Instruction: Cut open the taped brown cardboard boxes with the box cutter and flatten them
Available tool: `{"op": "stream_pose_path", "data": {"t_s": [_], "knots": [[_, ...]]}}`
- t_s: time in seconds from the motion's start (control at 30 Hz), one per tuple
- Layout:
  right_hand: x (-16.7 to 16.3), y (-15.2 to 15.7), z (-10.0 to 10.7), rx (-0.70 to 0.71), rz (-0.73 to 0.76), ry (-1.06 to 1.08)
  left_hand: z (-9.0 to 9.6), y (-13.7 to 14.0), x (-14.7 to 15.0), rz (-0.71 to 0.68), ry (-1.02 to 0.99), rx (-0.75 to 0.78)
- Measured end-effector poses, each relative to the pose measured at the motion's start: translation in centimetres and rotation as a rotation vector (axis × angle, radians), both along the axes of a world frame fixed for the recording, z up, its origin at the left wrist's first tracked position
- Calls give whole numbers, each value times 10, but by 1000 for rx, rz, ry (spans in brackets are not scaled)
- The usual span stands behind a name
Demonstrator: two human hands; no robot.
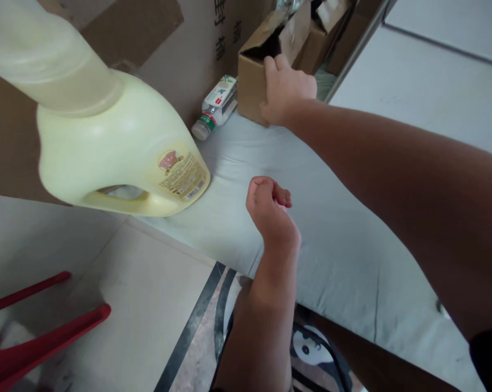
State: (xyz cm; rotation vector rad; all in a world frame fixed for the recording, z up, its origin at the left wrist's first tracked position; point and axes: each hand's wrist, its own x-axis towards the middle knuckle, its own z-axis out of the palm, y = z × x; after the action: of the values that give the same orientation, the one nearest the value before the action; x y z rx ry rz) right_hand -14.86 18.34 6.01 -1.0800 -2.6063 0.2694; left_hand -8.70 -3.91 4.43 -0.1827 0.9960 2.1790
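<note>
Cardboard box [251, 90] at 12 o'clock, on cloth [331, 218], right hand [290, 90] against its near side; second box [311, 49] directly behind, toward 1. Plastic bottle [217, 106] lies at 11, between cardboard box and detergent jug [119, 147] at 10. Large carton [196, 65] behind both. Left hand [268, 209] over cloth, dial centre. Floor tiles [156, 272] at 8.

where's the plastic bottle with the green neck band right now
The plastic bottle lies on the pale sheet, upper middle of the head view, just left of the open cardboard box gripped by the right hand, and right of the pale yellow jug.
</note>
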Motion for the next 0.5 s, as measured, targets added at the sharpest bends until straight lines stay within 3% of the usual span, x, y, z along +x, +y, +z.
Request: {"op": "stream_pose_path", "data": {"t_s": [0.1, 0.27, 0.4, 0.5], "knots": [[12, -12, 11, 17, -163, -94, 1, -1, 3, -15, 28, 2], [39, -20, 20, 28, -221, -119, -3, -1, -1, 16, 104, -9], [84, -45, 16, 110, -124, -92, -9, 1, -7, 175, 235, -5], [148, -92, 8, 145, 62, 66, -12, 2, -8, 350, 367, -94]]}}
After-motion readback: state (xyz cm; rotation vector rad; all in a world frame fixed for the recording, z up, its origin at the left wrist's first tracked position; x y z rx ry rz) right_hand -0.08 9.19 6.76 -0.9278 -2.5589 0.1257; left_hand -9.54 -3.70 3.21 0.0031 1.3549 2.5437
